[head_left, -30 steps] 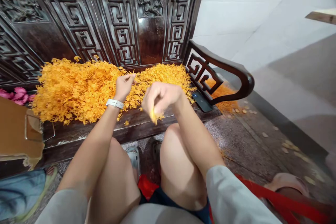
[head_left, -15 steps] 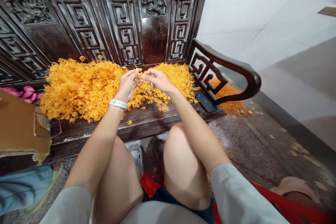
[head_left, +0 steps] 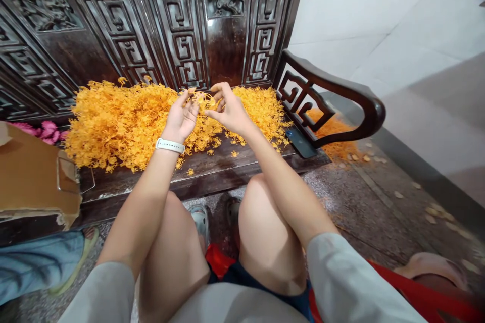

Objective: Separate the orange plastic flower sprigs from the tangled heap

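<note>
Between my hands, just above the bench, is a small yellow plastic flower piece (head_left: 200, 101) with thin stems. My left hand (head_left: 181, 118), a pale watch band on its wrist, is turned palm up with curled fingers holding the piece. My right hand (head_left: 232, 111) is curved beside it, thumb and fingers apart; its fingertips are close to the thin stems, and whether they touch is unclear. Behind and below both hands lies a big heap of similar yellow-orange flower pieces (head_left: 117, 126), with a smaller heap (head_left: 261, 111) on the right.
The dark wooden bench (head_left: 212, 166) has a carved back and a curved armrest (head_left: 341, 91). A phone (head_left: 301, 142) lies by the armrest. At left are a cardboard box (head_left: 38, 176), pink flowers (head_left: 47, 132) and another person's leg (head_left: 41, 262). More orange pieces (head_left: 337, 141) lie beyond the armrest.
My hands have moved apart from a close pinch. The left palm has turned up, and the right thumb and fingers have spread. The view has shifted slightly.
</note>
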`<state>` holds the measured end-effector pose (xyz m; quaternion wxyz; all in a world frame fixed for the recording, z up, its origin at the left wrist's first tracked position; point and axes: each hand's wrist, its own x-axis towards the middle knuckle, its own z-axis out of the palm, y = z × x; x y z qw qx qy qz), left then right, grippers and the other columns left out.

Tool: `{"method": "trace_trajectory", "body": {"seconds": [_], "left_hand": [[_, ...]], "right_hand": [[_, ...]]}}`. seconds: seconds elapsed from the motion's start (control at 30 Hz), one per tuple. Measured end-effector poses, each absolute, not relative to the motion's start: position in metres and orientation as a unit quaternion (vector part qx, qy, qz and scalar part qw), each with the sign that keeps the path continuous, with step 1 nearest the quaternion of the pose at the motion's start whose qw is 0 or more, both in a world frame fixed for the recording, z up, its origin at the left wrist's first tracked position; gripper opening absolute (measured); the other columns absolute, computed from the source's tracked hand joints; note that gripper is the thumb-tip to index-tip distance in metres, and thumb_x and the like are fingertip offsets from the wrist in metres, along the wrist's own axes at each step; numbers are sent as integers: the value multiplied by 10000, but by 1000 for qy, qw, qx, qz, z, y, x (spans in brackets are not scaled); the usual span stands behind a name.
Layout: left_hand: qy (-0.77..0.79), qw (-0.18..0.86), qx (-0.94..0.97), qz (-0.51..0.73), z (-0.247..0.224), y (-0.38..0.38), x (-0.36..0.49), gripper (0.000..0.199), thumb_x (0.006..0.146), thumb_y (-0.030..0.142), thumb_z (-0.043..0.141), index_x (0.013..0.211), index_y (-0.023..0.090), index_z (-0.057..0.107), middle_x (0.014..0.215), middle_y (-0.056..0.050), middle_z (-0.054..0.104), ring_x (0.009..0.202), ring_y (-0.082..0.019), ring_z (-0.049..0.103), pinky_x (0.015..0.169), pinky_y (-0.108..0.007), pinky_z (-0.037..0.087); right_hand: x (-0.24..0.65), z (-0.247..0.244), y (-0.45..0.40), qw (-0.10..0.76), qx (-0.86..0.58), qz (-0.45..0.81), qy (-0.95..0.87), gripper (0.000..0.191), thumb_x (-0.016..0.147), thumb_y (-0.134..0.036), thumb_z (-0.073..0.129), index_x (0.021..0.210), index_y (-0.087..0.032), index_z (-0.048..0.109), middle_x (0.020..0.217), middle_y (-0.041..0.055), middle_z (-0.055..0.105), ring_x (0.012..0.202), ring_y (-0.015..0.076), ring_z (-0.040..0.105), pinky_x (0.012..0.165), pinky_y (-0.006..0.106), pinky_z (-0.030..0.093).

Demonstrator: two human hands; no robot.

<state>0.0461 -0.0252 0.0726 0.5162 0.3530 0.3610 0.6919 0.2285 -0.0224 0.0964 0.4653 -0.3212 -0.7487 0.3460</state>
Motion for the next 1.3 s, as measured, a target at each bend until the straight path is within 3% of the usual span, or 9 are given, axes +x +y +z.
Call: {"method": "trace_trajectory", "body": {"seconds": [0.13,0.3,0.53,0.67,0.8,0.93,1.07,1.2,1.3], "left_hand": [[350,542,376,665,83,-33,43,210,952,349,686,1080,198,757,1054,-99,782,969,-171,753,786,-244,639],[377,557,455,584,95,-50,38,275,836,263,745,1098,186,785,1128,-98,785,759,-112,697,661,-214,571],[415,453,550,566,86,-49,57,370,826,403,877,1153,243,814,767,-26,719,527,-107,591,540,-251,471],[415,424,541,596,80,-44,62,295,844,459,860,989,202,833,820,-51,744,527,-97,569,539,-269,473],[408,377,544,629,75,-36,59,315,806,494,885,872,196,804,774,-40,721,555,-106,579,519,-255,458],[399,311,549,665,72,-30,58,363,759,527,919,806,205,758,745,-25,702,635,-119,614,571,-243,481],[364,298,573,672,73,-31,61,378,805,536,890,795,202,715,710,-13,679,669,-124,636,679,-260,529],[368,307,567,670,74,-32,60,375,808,513,894,778,196,696,695,-8,666,656,-115,609,644,-241,495],[349,316,576,669,73,-32,59,353,825,478,885,771,190,689,710,-14,666,660,-111,602,638,-235,479]], "right_hand": [[228,100,-20,486,-314,377,-723,280,867,-281,804,1040,-233,590,850,-9,538,743,137,495,667,264,430],[232,95,-11,487,-283,452,-692,239,950,-421,735,995,-201,655,825,8,600,690,121,532,636,266,463],[230,95,-13,479,-306,472,-674,285,944,-453,766,995,-197,653,765,-6,571,642,112,536,594,258,479],[230,95,-15,486,-304,488,-658,334,936,-452,775,1060,-224,565,785,-14,584,630,110,544,561,245,463],[231,91,-12,486,-281,470,-681,447,895,-572,789,1020,-233,524,750,-29,585,614,109,567,550,240,476],[227,93,-14,480,-277,469,-688,504,895,-679,731,975,-212,559,777,-13,612,618,97,582,538,231,492],[223,97,-18,484,-265,495,-671,549,889,-717,710,1025,-204,571,820,0,635,626,89,587,545,223,509],[223,95,-16,481,-255,495,-677,594,794,-686,827,1012,-185,594,797,-2,625,652,97,594,556,222,515],[224,91,-11,494,-251,486,-676,576,823,-694,799,976,-178,594,779,0,630,617,85,568,544,221,493]]}}
